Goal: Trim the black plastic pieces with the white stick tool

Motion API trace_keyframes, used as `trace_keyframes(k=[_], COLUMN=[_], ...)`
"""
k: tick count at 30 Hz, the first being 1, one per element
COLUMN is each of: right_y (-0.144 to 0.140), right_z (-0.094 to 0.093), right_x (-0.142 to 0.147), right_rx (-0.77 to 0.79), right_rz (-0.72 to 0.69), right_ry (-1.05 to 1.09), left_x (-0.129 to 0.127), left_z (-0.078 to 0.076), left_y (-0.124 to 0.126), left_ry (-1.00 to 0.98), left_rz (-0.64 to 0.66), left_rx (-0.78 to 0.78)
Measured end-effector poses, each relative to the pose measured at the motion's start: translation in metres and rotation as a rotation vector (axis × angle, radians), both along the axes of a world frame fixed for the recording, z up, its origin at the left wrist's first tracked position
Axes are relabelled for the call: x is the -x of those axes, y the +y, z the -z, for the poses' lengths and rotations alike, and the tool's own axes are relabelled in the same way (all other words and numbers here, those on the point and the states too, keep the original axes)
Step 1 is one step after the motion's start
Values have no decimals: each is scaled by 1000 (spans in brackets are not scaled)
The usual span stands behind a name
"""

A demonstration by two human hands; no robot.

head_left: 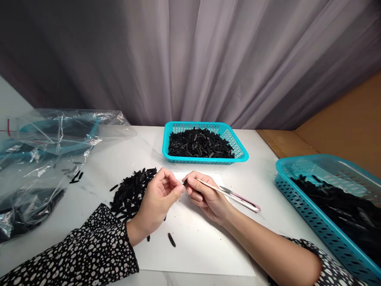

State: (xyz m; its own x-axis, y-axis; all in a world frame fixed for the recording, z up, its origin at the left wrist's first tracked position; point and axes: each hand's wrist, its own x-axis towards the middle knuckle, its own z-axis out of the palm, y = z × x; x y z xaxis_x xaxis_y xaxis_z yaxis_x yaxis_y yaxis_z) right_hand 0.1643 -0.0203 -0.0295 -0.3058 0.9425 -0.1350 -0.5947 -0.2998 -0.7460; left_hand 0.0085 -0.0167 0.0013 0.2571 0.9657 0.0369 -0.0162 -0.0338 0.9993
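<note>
My left hand [160,196] is closed in a pinch, thumb against forefinger, at one end of a small dark elongated piece [185,183]. My right hand [206,195] meets it there, its thumb and fingers closed around the other end of that piece. Slim tweezers [241,200] with pale and pinkish arms also rest in the right hand, their joined end pointing right. White paper [196,246] lies beneath both hands. Beside the left hand spreads a heap of black elongated pieces [131,192]. One loose black piece [172,240] lies on the paper nearer to me.
A turquoise basket [205,160] full of black pieces stands at the back. Another turquoise basket [315,214] with larger dark contents is at right. Clear plastic bags [59,139] cover the left side, partly over a blue-rimmed container. A grey curtain [190,59] hangs behind.
</note>
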Motion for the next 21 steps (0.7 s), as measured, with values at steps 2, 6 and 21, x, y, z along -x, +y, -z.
trace_keyframes(k=[2, 6, 21], right_y=[0, 0, -4], right_z=[0, -1, -5], right_x=[0, -1, 3], right_rx=[14, 22, -56], right_rz=[-1, -14, 50], right_ry=[9, 40, 1], left_x=[0, 1, 1], left_z=[0, 1, -2], left_y=[0, -1, -5], left_ry=[-8, -27, -8], left_rz=[-3, 0, 56], left_rx=[-5, -50, -37])
